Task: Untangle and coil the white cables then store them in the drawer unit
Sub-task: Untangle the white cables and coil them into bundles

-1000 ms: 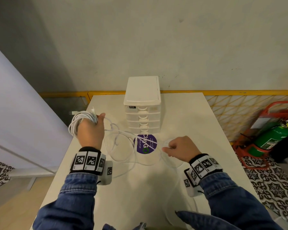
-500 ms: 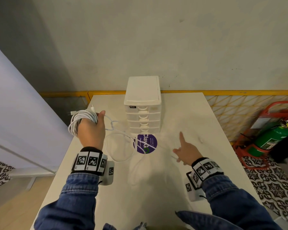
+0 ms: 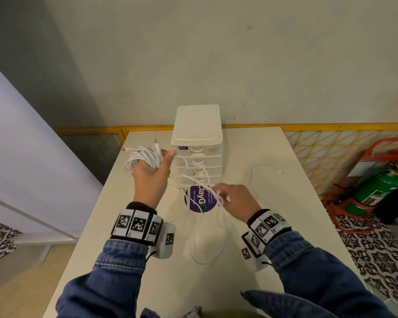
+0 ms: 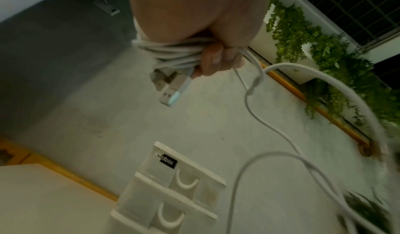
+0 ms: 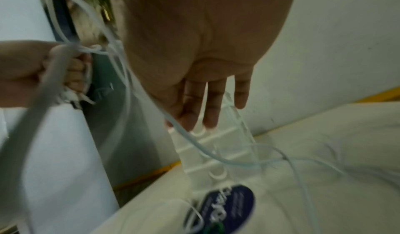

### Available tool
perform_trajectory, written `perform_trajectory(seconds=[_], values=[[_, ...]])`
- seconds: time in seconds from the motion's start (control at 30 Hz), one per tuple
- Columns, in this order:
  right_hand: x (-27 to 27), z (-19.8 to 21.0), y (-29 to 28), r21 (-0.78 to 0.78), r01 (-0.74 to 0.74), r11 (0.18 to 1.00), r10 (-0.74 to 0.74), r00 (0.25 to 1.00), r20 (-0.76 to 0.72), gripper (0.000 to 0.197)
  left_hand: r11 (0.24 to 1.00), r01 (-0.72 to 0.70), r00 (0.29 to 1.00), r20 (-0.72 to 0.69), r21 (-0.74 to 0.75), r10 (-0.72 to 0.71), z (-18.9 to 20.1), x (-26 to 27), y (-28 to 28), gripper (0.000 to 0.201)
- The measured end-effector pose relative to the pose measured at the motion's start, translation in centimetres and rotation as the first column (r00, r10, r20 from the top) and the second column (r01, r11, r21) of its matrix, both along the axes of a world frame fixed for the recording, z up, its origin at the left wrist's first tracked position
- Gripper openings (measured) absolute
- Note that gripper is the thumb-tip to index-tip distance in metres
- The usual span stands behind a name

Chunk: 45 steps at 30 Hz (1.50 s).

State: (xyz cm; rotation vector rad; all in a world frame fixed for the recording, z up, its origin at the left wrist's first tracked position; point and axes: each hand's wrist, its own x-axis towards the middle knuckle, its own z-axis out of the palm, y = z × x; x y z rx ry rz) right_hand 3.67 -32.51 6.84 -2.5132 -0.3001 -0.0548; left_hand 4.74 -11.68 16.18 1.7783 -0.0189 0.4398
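My left hand [image 3: 152, 173] grips a coil of white cable [image 3: 143, 159] just left of the white drawer unit [image 3: 197, 143]; its fingers [image 4: 216, 56] curl round the coil [image 4: 173, 52], and a USB plug [image 4: 173, 90] sticks out. Loose strands run from the coil down to my right hand [image 3: 234, 203], which hovers over a purple sticker [image 3: 199, 198]. The right fingers [image 5: 212, 109] are straight, with a strand lying across them. A long loop [image 3: 207, 244] trails on the table toward me. All drawers [image 4: 173, 186] are closed.
A separate cable end [image 3: 262, 171] curls on the white table [image 3: 285, 226] right of the drawer unit. A wall stands behind the table. A green fire extinguisher [image 3: 377, 189] in a red stand sits on the floor at the right.
My right hand left the table at the right and came up toward the centre, now with strands across its fingers. My left hand carried the coil right, up to the drawer unit.
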Motion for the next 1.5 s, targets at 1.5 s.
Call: perform_trajectory(seconds=[1.5], values=[[-0.1, 3.2, 1.6, 0.547, 0.147, 0.824, -0.129, 0.989, -0.072, 0.008, 0.970, -0.093, 0.996, 0.036, 0.226, 0.087, -1.1, 0.0, 1.0, 0.034]])
